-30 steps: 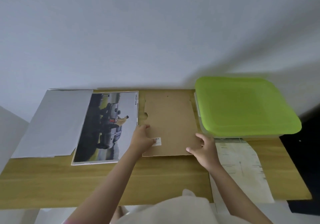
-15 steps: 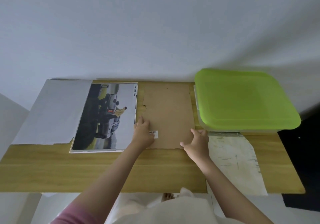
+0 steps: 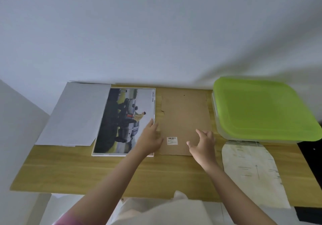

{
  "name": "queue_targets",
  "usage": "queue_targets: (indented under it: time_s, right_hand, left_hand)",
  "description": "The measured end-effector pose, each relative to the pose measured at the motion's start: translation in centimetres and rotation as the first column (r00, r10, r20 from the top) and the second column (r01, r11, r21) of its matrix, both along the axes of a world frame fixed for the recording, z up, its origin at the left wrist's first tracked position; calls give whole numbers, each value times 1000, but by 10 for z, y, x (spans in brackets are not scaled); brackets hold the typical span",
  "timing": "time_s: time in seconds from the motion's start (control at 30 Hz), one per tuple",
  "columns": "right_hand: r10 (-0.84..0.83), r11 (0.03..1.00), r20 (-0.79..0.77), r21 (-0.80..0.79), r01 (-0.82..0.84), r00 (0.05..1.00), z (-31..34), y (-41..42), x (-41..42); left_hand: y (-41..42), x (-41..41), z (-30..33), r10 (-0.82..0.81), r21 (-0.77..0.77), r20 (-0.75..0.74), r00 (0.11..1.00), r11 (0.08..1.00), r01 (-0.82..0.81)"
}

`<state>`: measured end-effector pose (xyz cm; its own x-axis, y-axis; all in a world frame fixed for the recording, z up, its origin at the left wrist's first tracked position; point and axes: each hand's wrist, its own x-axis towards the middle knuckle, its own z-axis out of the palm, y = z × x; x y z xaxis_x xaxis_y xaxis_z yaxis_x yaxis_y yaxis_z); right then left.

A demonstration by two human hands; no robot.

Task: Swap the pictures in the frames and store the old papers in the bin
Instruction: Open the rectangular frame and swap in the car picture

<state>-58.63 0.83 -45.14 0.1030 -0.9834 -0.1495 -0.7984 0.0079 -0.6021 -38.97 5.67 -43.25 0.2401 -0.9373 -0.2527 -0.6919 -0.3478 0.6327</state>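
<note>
Cardboard backing board (image 3: 184, 120) is lying flat on the wooden table (image 3: 87, 170), serving as the landmark. Touching its left edge, the car picture in a white frame (image 3: 122, 120) is lying face up. Right of the board, the green-lidded bin (image 3: 261, 109) is sitting closed. The left hand (image 3: 150, 137) is resting across the board's left edge, fingers extended; the right hand (image 3: 203, 142) is hovering over its near right corner, fingers loosely spread, gripping nothing.
</note>
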Motion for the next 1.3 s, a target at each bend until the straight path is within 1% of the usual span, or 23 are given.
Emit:
queue_targets:
  time_s: [0.1,0.17,0.3,0.4,0.5,0.7,0.83,0.93,1.1,1.3]
  right_hand:
    - [35,999,27,-21,-34,999,5,-2,39]
    - [76,997,33,-20,-75,997,8,-4,67]
    - [158,987,15,-14,-158,987,13,-14,120]
    - [186,982,-10,14,-186,982,15,-29,151]
    - [192,980,-37,58,-190,981,16,-45,173]
    - [220,973,-152,108,-205,964,13,-69,193]
    - [250,965,-195,131,-228,948,13,-93,202]
    - [297,949,-239,177,-260,924,12,-111,209]
    - [346,925,-262,256,-281,901,10,-135,217]
    - [371,911,-267,289,-293,890,8,-144,220]
  left_hand:
    - [18,42,10,47,-63,32,998,997,-45]
    - [30,72,16,105,-102,22,994,990,-102]
    - [52,123,20,199,-58,56,978,979,-196]
    - [63,152,16,205,-17,83,975,979,-205]
    - [68,174,8,166,38,76,983,985,-169]
    - [65,191,-3,23,156,24,999,987,-27]
    - [65,194,-11,-51,203,62,997,978,37]
    - [66,195,-14,-99,223,98,990,972,75]
    - [68,197,-13,-166,267,133,977,955,126]
    - [69,197,-16,-171,250,142,975,959,132]
